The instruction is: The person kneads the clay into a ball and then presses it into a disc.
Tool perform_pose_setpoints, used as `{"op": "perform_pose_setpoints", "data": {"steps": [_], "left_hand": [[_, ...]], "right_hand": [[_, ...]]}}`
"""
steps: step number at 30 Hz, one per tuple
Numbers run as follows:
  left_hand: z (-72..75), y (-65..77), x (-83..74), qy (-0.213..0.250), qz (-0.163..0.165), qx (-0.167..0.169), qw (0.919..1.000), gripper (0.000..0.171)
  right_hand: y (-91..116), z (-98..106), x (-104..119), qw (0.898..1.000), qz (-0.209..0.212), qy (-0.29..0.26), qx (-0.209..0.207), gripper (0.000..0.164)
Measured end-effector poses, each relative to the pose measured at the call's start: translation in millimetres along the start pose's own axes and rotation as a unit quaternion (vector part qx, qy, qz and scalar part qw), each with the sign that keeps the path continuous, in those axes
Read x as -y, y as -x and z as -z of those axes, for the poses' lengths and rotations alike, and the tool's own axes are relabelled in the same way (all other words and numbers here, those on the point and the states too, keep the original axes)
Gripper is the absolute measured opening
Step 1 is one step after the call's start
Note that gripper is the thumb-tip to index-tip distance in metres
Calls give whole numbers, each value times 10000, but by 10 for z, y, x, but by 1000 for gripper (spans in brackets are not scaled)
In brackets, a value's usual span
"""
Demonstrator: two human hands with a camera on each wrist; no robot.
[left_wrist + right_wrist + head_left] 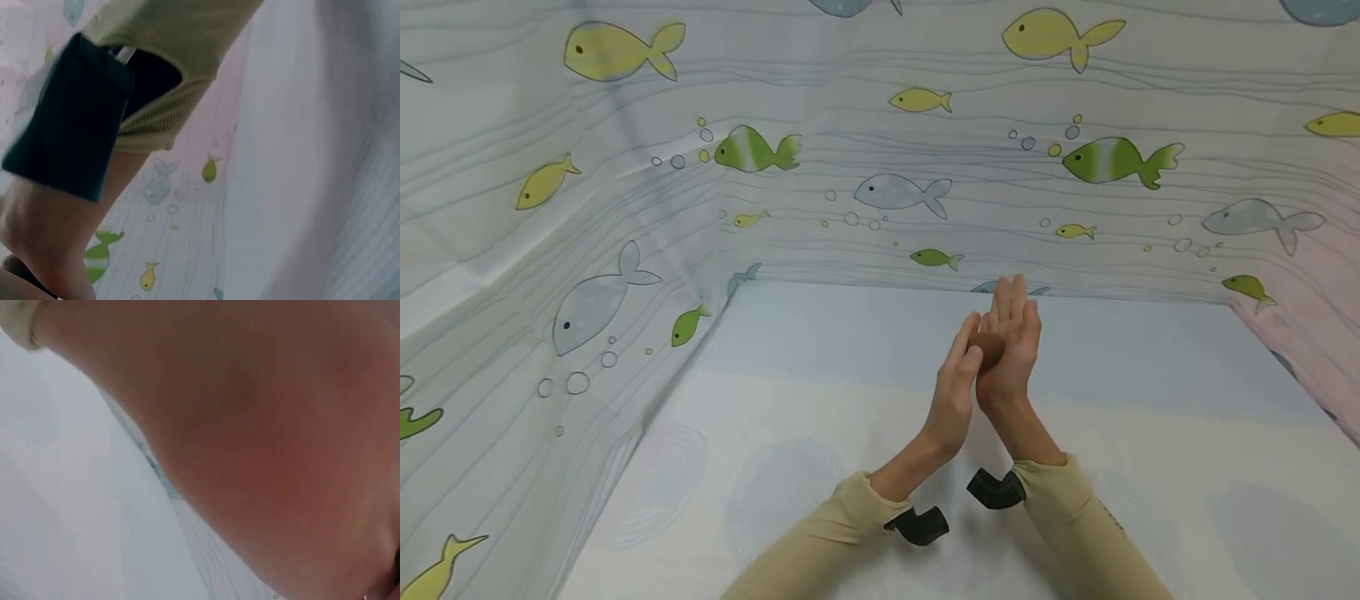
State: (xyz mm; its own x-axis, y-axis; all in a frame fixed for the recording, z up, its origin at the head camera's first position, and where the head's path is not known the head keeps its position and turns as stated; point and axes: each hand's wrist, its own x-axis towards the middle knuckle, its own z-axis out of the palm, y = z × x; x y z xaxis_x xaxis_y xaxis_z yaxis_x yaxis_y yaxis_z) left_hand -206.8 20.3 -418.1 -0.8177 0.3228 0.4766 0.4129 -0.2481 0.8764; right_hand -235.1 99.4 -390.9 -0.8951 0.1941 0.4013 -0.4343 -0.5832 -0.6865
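Note:
A smooth, rounded brown lump [987, 347] sits between the two palms, above the white surface; its material cannot be told. My left hand [953, 387] presses against it from the left, fingers nearly straight and pointing up. On the other side, my right hand [1013, 354] lies palm against the lump with its fingers extended. Both hands are close together near the heels and hide part of the lump. In the left wrist view a dark edge of the lump [26, 275] shows beside skin. Bare skin fills most of the right wrist view, blurred.
Black curved pieces [996, 489] stick out at both sleeve cuffs. A white and pale blue surface [820, 350] lies under the arms. Fish-printed cloth [820, 225] rises behind it and at the left; a pinkish part [1311, 292] hangs at the right.

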Motion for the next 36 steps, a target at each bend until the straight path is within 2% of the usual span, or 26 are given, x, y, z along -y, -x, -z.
{"op": "perform_pose_setpoints", "data": {"steps": [4,7,13,16,20,24,29,32,36], "left_hand": [[-41,90,-47,-115,-34,178,9998,67],[-67,132,-91,-294,-216,238,9991,67],[-123,169,-184,-762,-628,118,9950,67],[-134,169,-214,-751,-645,99,9950,66],[-109,140,-181,-459,-357,19,9983,66],[-62,84,-112,128,132,-403,9990,67],[26,-35,-48,808,692,-1066,9886,68],[98,-131,-23,1280,952,-1266,9790,71],[193,-260,-6,1602,1032,-1375,9720,74]], "right_hand": [[-59,38,29,9997,-9,-250,16,76],[-93,73,39,9991,-63,-391,118,77],[-116,114,44,9974,-244,-628,253,78],[-88,81,53,9957,-356,-785,330,79],[-15,-6,44,9959,-288,-708,493,76],[94,-89,-7,9974,-212,-293,623,74],[239,-146,-87,9974,-235,143,663,71],[323,-176,-112,9962,-311,379,724,69],[415,-210,-110,9922,-477,753,873,67]]}}
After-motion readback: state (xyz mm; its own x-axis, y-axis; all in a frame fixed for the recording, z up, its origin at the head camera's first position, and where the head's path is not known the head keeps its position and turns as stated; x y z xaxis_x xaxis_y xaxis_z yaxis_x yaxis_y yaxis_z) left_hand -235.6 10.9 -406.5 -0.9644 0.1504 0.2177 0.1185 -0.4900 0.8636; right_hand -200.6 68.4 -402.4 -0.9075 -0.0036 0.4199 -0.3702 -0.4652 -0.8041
